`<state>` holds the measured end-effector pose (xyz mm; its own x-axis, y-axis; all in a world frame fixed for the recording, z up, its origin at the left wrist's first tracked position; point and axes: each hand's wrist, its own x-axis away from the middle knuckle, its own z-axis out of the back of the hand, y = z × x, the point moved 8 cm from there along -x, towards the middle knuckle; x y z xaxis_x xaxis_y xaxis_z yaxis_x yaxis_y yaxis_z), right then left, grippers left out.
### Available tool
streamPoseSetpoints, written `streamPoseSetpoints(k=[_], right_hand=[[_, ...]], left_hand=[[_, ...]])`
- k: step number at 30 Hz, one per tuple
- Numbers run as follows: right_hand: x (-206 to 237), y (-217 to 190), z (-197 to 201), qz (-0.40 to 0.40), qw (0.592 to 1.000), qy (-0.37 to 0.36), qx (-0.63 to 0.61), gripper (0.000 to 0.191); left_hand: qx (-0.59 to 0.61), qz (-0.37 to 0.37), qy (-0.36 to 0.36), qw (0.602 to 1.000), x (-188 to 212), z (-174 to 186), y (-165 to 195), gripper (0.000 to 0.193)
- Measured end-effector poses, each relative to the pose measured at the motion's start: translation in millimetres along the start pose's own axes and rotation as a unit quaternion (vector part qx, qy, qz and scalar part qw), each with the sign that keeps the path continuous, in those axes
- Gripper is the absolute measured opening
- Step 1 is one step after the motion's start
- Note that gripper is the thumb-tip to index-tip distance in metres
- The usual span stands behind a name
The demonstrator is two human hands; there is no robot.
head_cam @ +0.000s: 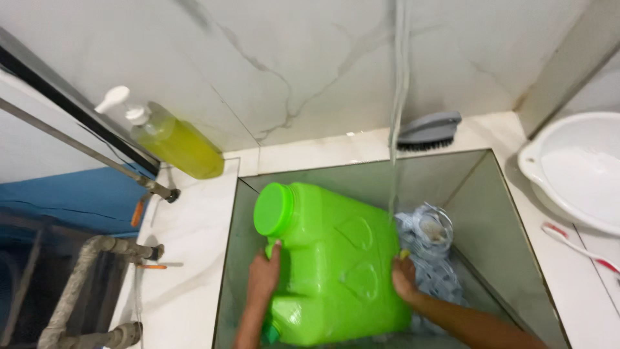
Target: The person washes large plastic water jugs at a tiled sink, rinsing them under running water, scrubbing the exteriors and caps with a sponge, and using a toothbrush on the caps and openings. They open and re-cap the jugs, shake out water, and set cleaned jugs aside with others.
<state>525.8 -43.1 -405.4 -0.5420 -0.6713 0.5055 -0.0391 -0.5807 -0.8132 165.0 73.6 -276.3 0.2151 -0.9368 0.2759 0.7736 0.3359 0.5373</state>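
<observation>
At the far left of my view I see grey pipes (77,284) running down the lower left corner, with a thin metal rod (84,152) crossing above them. In the upper left a pump bottle (171,139) holding yellow liquid leans against the marble wall (290,58). Centre frame, the grey sink basin (481,213) holds a bright green jerry can (332,262) lying tilted, its round green cap (274,209) pointing to the upper left. My left hand (263,278) presses on the can's left side, fingers spread flat against it just below the cap; my right hand (405,279) does likewise on the can's right edge, fingers curled around it. A thin stream of water (397,110) falls from the top of the frame, landing just beside the can's right shoulder. Behind that lies a crumpled blue-white cloth (436,258) in the basin. A grey scrub brush (429,129) sits on the ledge above, a white bowl (575,168) at the right edge, a red-and-white toothbrush (578,247) below it.
</observation>
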Motion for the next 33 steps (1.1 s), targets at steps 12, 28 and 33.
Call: streamPoseSetpoints(k=[12, 28, 33], right_hand=[[-9, -245, -43, 0.426, 0.881, -0.059, 0.2, 0.048], [31, -124, 10, 0.244, 0.897, -0.353, 0.101, 0.066], [22, -71, 5, 0.067, 0.967, -0.246, -0.007, 0.062]], left_hand=[[-0.026, -0.204, -0.111, 0.972, 46, 0, 60, 0.065], [-0.084, -0.653, -0.036, 0.752, 88, 4, 176, 0.027], [-0.103, -0.427, 0.316, 0.841, 56, 4, 172, 0.075]])
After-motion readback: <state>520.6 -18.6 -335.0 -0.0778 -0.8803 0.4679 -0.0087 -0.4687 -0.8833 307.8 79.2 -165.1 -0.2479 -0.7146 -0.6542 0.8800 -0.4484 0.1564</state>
